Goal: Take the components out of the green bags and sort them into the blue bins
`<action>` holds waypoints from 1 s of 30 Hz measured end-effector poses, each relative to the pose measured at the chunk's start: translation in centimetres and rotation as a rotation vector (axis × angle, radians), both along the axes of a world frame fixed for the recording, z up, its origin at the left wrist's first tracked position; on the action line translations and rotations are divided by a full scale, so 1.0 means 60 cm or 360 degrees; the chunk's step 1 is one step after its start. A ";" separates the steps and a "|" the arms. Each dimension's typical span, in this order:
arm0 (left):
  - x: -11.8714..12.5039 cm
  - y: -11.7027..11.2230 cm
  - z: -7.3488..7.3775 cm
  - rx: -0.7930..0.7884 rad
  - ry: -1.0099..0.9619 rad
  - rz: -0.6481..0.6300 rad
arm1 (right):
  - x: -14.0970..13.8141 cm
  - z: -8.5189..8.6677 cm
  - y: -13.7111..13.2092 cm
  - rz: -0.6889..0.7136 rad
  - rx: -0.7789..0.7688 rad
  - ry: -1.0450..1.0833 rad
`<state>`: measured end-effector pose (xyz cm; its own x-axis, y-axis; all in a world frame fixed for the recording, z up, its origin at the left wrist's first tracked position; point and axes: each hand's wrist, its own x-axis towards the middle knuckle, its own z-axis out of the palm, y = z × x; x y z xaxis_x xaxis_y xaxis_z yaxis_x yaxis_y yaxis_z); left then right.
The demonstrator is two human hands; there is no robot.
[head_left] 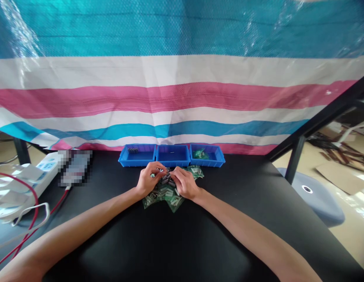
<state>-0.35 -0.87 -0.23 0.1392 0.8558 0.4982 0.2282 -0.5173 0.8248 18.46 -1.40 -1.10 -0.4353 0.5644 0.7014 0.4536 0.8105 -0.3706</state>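
Observation:
My left hand (149, 180) and my right hand (184, 182) are curled together at the middle of the black table, with their fingertips meeting over a heap of small green circuit boards (163, 197). Grey cylindrical components (170, 181) lie among the boards, close under my fingers. The fingers hide whatever is between them, so I cannot tell if either hand holds a part. Just beyond my hands stand several blue plastic trays. The left tray (137, 160) has a few dark cylinders, and the right tray (217, 159) has green pieces.
A white power strip (44, 170) and red cables (32, 196) lie at the table's left, beside a pixelated flat object (76, 167). A striped tarpaulin (170, 98) hangs behind the table. A black metal frame (317, 121) and a grey stool (314, 196) stand at the right.

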 end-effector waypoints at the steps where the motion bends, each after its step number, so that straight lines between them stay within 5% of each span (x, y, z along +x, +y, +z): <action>1: 0.000 0.000 0.000 0.0012 0.0000 0.0008 | 0.000 0.000 0.000 0.0001 0.0018 -0.0014; 12: -0.001 -0.002 0.001 0.0154 0.0062 0.0068 | -0.002 -0.002 -0.005 -0.0092 0.0162 -0.0102; 30: -0.008 -0.003 -0.008 0.0157 0.0054 0.0003 | -0.003 0.006 -0.006 -0.0121 -0.0035 0.0141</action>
